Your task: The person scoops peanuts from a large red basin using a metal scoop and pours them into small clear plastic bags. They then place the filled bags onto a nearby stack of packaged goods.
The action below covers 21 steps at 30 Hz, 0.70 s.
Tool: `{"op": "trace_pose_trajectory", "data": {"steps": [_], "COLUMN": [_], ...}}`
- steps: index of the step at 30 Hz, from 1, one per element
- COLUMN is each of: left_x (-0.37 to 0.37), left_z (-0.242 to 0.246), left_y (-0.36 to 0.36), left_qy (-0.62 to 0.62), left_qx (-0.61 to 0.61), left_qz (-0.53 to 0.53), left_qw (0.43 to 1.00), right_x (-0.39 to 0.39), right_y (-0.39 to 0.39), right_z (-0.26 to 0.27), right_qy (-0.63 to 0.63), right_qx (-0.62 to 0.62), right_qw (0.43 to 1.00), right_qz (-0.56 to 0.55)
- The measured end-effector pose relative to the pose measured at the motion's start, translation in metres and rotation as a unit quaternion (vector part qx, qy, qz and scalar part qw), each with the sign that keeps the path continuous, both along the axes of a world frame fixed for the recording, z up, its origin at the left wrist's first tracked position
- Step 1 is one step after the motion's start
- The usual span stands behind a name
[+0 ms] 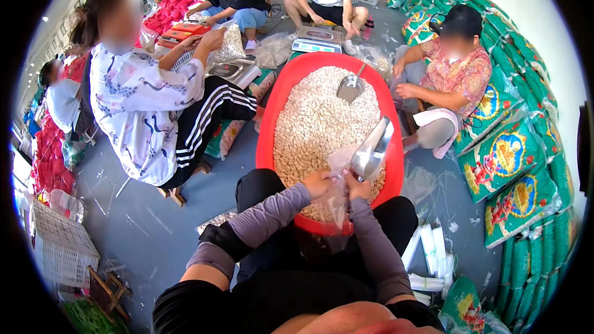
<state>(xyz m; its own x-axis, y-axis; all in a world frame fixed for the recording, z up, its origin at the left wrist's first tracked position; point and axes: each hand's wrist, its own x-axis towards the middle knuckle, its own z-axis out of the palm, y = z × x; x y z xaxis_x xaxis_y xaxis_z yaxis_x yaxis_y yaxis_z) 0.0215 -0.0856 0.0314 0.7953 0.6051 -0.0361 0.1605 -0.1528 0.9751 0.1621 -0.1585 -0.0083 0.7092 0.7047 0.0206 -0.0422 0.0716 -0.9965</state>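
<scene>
Both of my hands are over the near end of a red plastic tub (265,144) heaped with pale seeds or beans (315,120). My left hand (320,184) grips the edge of a clear plastic bag (338,202), which hangs down between my forearms. My right hand (359,189) pinches the other side of the same bag. A shiny metal scoop (371,150) rises from my right hand, its bowl tilted up; how the fingers hold its handle is hidden. A second metal scoop (350,87) lies in the heap at the far end.
A person in a patterned shirt (144,111) sits at left; another (457,65) sits right of the tub. Two people sit beyond, near a scale (317,45). Green printed sacks (503,153) are stacked at right. White plastic rolls (429,250) and a white crate (62,241) stand nearby.
</scene>
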Motion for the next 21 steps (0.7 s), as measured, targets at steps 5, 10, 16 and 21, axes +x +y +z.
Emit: {"op": "trace_pose_trajectory", "data": {"steps": [5,10,16,21], "left_x": [-0.018,0.007,-0.020,-0.036], "left_z": [-0.005,-0.008,0.012,-0.024], "left_y": [0.025,0.007,0.015,0.082], "left_qy": [0.101,0.060,-0.124,-0.113], "left_qx": [0.202,-0.082,-0.200,0.011], "left_qz": [0.195,0.210,0.209,0.387], "left_qw": [0.954,0.972,0.949,0.915], "right_x": [-0.014,-0.035,0.001,0.013], "right_y": [0.000,-0.007,-0.009,-0.001], "right_z": [0.007,0.003,0.027,0.038], "right_qy": [-0.082,-0.074,-0.117,-0.174], "right_qx": [-0.130,-0.055,-0.129,-0.212], "right_qw": [0.986,0.989,0.978,0.952], "right_qz": [0.071,0.118,0.118,0.139]}}
